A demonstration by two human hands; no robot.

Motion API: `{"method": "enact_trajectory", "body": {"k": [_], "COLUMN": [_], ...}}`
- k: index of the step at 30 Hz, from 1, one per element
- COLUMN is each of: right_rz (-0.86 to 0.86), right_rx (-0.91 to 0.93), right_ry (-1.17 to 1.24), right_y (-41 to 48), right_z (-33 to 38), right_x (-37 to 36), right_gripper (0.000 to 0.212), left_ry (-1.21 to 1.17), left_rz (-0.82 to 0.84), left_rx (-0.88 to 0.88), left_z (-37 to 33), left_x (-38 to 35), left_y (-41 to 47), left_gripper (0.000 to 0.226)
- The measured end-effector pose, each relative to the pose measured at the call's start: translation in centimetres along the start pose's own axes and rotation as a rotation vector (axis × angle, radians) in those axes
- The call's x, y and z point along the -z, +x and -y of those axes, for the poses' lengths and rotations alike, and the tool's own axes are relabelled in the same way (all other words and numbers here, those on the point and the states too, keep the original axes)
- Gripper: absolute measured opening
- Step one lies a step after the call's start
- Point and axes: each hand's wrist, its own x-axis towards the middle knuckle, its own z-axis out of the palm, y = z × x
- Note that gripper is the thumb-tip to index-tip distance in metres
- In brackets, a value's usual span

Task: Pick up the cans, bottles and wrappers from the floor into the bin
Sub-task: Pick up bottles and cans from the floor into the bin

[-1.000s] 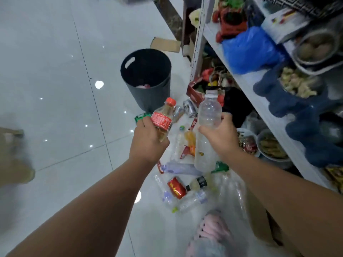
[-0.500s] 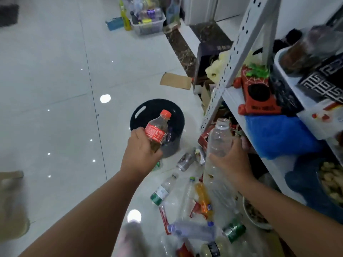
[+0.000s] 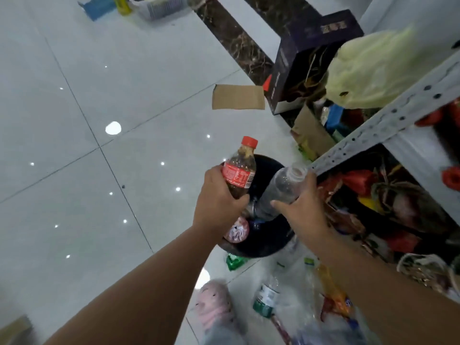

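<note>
My left hand grips a cola bottle with a red cap and red label, held upright over the black bin. My right hand holds a clear uncapped plastic bottle, tilted with its base down inside the bin's mouth. The bin stands on the floor under both hands and holds a pink-and-white wrapper. On the floor near me lie a green wrapper, a green-labelled bottle, an orange bottle and more clear bottles.
A metal shelf rack packed with goods runs along the right. A cardboard piece and a dark box lie beyond the bin. My foot in a pink slipper is below the bin. White tiled floor spreads to the left.
I have stepped closer and both hands have moved forward over the bin. The clear bottle has tipped from upright to a slant with its base in the bin's mouth.
</note>
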Motion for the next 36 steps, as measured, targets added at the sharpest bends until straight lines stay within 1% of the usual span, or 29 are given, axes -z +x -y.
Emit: {"method": "enact_trajectory", "body": {"k": [2, 7, 10, 12, 16, 19, 20, 22, 23, 24, 25, 27, 29, 31, 33, 34, 36], "right_rz": [0.043, 0.034, 0.165, 0.29, 0.613, 0.749, 0.777, 0.845, 0.853, 0.836, 0.783, 0.61, 0.502, 0.475, 0.45, 0.437, 0.419], "right_rx": [-0.053, -0.171, -0.176, -0.163, -0.098, -0.095, -0.095, -0.107, -0.125, -0.103, -0.064, 0.02, 0.069, 0.086, 0.103, 0.109, 0.111], "right_ry": [0.015, 0.023, -0.044, -0.199, -0.658, -0.881, -0.941, -1.065, -1.113, -1.16, -1.184, -1.129, -1.029, -0.952, -0.887, -0.868, -0.842], "right_y": [0.4, 0.8, 0.3, -0.1, -0.2, 0.7, 1.0, 1.6, 1.6, 1.6, 1.8, 2.1, 2.4, 2.5, 2.5, 2.5, 2.5], "right_z": [-1.6, -5.4, -7.5, -8.8, -10.4, -10.4, -10.5, -10.8, -10.7, -10.6, -10.5, -10.3, -10.1, -10.1, -10.2, -10.3, -10.5], "right_x": [-1.8, -5.7, -7.9, -8.7, -9.4, -9.8, -9.8, -9.7, -9.5, -9.1, -8.6, -7.7, -6.9, -6.5, -6.5, -6.7, -7.1], "right_gripper": [0.082, 0.082, 0.074, 0.067, 0.049, 0.034, 0.035, 0.049, 0.057, 0.064, 0.067, 0.066, 0.065, 0.069, 0.069, 0.068, 0.063], "left_ry": [-0.037, -0.056, -0.027, -0.01, 0.027, 0.087, 0.111, 0.164, 0.203, 0.256, 0.326, 0.482, 0.6, 0.703, 0.778, 0.792, 0.747], "left_rz": [0.022, 0.046, 0.101, 0.14, 0.192, 0.23, 0.247, 0.282, 0.298, 0.31, 0.318, 0.331, 0.353, 0.371, 0.365, 0.355, 0.348], "left_rx": [0.008, 0.034, 0.027, 0.022, -0.004, -0.033, -0.047, -0.056, -0.054, -0.051, -0.047, -0.019, 0.034, 0.063, 0.063, 0.068, 0.118], "left_z": [1.3, 4.1, 5.4, 6.1, 7.0, 7.5, 7.7, 8.0, 8.0, 8.0, 8.0, 7.8, 7.6, 7.6, 7.6, 7.6, 7.7], "left_x": [-0.7, -1.9, -2.4, -2.7, -3.3, -3.7, -3.9, -4.4, -4.6, -4.9, -5.3, -6.1, -7.0, -8.0, -8.8, -9.1, -9.7], "left_y": [1.2, 3.6, 4.4, 4.5, 4.6, 4.5, 4.6, 4.6, 4.6, 4.6, 4.8, 5.2, 5.7, 6.4, 7.1, 7.5, 8.1], "left_gripper": [0.062, 0.064, 0.064, 0.064, 0.061, 0.06, 0.061, 0.062, 0.063, 0.066, 0.069, 0.072, 0.068, 0.063, 0.064, 0.064, 0.064]}}
